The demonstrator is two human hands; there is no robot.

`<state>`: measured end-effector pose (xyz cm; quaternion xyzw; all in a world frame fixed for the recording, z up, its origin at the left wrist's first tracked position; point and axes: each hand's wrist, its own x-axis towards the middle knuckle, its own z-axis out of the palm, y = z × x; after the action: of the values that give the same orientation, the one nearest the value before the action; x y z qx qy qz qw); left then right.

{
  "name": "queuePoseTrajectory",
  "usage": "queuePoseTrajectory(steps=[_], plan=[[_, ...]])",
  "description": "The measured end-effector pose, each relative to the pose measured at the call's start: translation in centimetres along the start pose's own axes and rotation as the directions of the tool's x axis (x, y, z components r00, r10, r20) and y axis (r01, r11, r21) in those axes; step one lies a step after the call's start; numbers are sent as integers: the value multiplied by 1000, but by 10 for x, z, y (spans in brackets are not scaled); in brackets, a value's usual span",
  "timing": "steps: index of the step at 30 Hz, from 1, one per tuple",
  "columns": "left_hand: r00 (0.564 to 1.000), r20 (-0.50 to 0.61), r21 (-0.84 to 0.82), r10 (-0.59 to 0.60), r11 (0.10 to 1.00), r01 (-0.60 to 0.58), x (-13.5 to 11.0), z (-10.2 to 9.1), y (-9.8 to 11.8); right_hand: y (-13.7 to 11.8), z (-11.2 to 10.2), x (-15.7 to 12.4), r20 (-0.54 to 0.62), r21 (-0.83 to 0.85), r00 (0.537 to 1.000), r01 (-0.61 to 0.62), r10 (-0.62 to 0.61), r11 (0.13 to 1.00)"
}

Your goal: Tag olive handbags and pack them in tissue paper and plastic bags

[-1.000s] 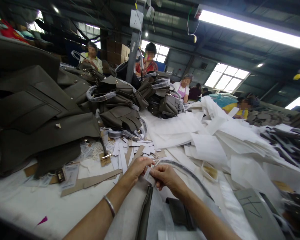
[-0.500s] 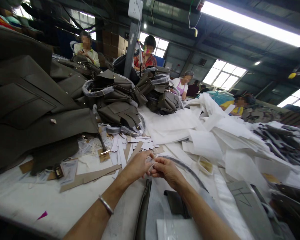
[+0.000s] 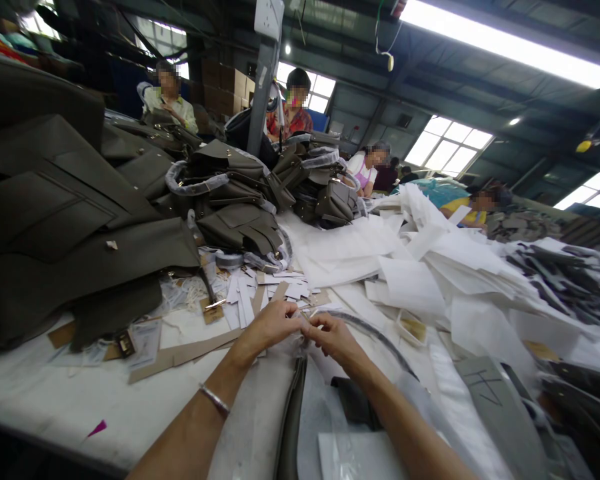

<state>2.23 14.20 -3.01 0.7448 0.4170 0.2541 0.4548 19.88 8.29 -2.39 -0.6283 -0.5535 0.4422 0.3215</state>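
My left hand and my right hand meet over the table, fingers pinched together on a small piece of whitish, see-through plastic film. Fingers partly hide it. From beside my right hand a dark bag strap, wrapped in clear film, curves away to the right. Right below my hands stands a dark olive bag, its narrow edge towards me, with a pale sheet along its side. A white packet lies at the bottom, left of my right forearm.
Olive bags are heaped at the left and back. Paper and card strips lie beyond my left hand. White sheets pile up at the right, near a small tray and a marked grey panel. Several people sit farther back.
Both hands stay together, fingers shifting slightly on the film. My right fingers are drawn in closer to my left fingertips. The view has moved a little.
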Motion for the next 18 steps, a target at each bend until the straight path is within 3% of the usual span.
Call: queuePoseTrajectory(steps=[3,10,13,18], plan=[[1000,-16,-12,-18,1000,17,1,-7,-2,8,3,4,-20,-88,998,52,-54,995],[990,-125,-275,-68,961,31,1,-29,-5,19,-2,5,78,14,996,-35,33,999],[993,-85,-459,-82,888,33,-3,-22,5,26,3,6,175,51,985,-14,4,999],[996,84,-651,-37,755,83,-6,6,17,34,9,9,163,-109,974,179,-160,978]])
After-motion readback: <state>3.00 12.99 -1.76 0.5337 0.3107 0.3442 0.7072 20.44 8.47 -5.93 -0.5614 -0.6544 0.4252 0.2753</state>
